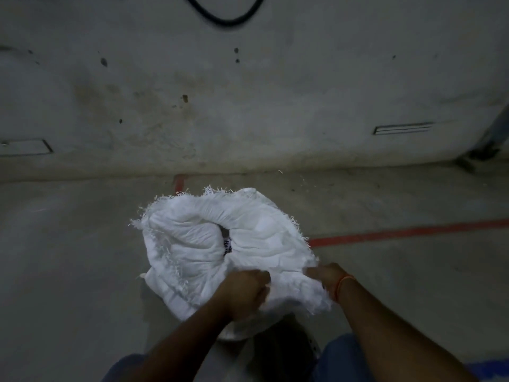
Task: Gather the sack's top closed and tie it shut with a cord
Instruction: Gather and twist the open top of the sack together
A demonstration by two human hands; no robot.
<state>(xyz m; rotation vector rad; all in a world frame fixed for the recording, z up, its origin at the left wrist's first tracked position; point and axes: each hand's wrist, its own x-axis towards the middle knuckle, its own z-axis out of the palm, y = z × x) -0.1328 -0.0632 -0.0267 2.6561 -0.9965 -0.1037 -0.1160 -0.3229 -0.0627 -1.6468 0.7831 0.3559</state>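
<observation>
— Both fists first: our left hand (245, 292) and right hand (325, 274) are clenched on the sack (220, 244) rim's near edge.
— Bunching the mouth, so we can tie it. It stands on the floor (68, 257) between our knees; no tying cord in sight.

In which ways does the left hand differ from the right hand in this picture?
The left hand is a closed fist bunching the white sack near its near edge; the right hand is mostly hidden under the fabric. The right wrist wears an orange thread; the left wrist is bare. Both hands grip the sack's frayed top.
</observation>
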